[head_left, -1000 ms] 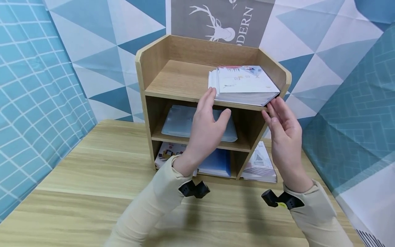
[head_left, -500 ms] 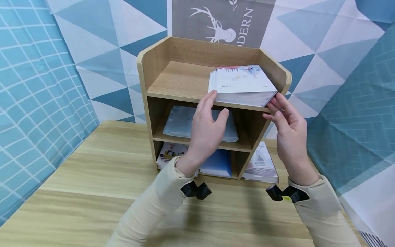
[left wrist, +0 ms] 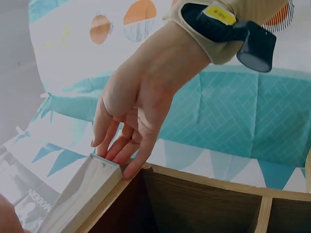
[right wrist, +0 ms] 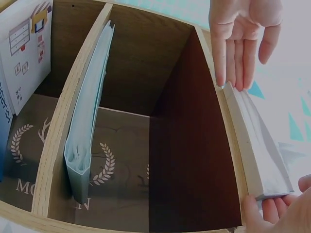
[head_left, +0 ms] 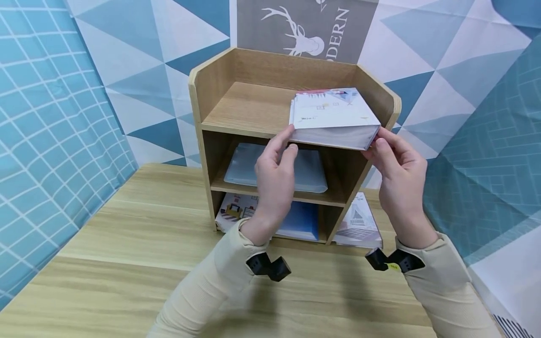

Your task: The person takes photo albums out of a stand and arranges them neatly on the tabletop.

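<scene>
A thick white folder (head_left: pixel 336 115) with a printed cover lies flat at the right of the wooden desk shelf's (head_left: pixel 243 110) top board. Its front edge reaches the board's front. My left hand (head_left: pixel 274 183) touches the left front corner with its fingertips. In the right wrist view the left hand's fingers (right wrist: pixel 238 63) look straight against one end of the folder. At the right front corner, my right hand (head_left: pixel 401 188) rests slightly bent fingers against the end. The left wrist view shows the right hand (left wrist: pixel 141 102) reaching down to that end, its thumb off the cover.
A pale blue folder (head_left: pixel 241 164) lies on the middle shelf. Below it are a white printed folder (head_left: pixel 238 206) and a blue folder (head_left: pixel 302 220). Another white printed folder (head_left: pixel 357 223) lies on the table (head_left: pixel 139 234), right of the desk shelf. Patterned cloth (head_left: pixel 42 117) stands around.
The folder has come slightly forward and right, and its staggered left edge looks more even. The left thumb has moved closer to the fingers. My right hand has shifted a little right.
</scene>
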